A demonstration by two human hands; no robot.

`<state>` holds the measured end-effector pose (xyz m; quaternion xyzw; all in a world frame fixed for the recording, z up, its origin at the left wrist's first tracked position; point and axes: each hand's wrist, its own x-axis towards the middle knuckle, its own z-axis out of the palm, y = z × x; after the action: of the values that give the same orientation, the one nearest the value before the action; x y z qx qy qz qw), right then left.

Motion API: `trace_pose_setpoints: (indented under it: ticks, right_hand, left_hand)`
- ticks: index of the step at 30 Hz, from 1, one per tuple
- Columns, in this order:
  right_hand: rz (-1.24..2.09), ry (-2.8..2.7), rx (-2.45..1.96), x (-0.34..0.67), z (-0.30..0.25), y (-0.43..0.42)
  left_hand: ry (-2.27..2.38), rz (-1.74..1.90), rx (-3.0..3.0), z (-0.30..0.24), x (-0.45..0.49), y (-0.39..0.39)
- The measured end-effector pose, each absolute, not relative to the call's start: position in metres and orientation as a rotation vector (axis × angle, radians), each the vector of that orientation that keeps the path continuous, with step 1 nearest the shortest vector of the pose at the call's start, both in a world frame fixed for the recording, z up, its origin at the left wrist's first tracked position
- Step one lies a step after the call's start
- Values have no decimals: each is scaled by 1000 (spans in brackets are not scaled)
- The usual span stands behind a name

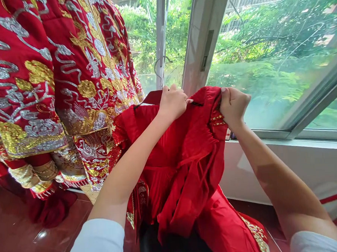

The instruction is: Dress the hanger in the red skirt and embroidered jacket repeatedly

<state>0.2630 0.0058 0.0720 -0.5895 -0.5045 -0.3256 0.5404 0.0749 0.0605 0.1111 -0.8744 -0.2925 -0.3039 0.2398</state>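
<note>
- At the bottom centre, we see a smooth black surface (pixel 177 247) beneath draped cloth.
- Mid-frame hangs our red garment (pixel 184 166), finely pleated, crumpled, gold-embroidered at lower right.
- Our left hand (pixel 172 102) curls into a fist at its neckline; we cannot tell exactly what those fingers grip.
- Our right hand (pixel 234 106) pinches its shoulder between thumb and bent fingers.
- Above the left hand rises a curved wire hook (pixel 156 68).
- Upper left, we find red jackets (pixel 83 70) thick with silver and gold embroidery.
- Farthest, upper right, framed window glass (pixel 268 83) shows greenery.
</note>
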Motion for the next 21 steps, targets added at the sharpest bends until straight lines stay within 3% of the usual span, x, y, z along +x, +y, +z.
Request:
trace_pose_setpoints:
  ticks: [9, 13, 17, 21]
  right_hand:
    - [-880, -1759, -1224, 260, 15, -32]
    - [-669, -1552, -1188, 251, 44, -25]
    - [-257, -1607, -1197, 225, 92, -1]
    - [68, -1839, -1279, 196, 120, 30]
  left_hand:
    - [-709, -777, -2358, 103, 67, 70]
    - [-723, -967, -2356, 102, 39, 50]
    - [-1047, -1228, -2258, 102, -29, 35]
    - [-1138, -1168, -2497, 98, -97, 59]
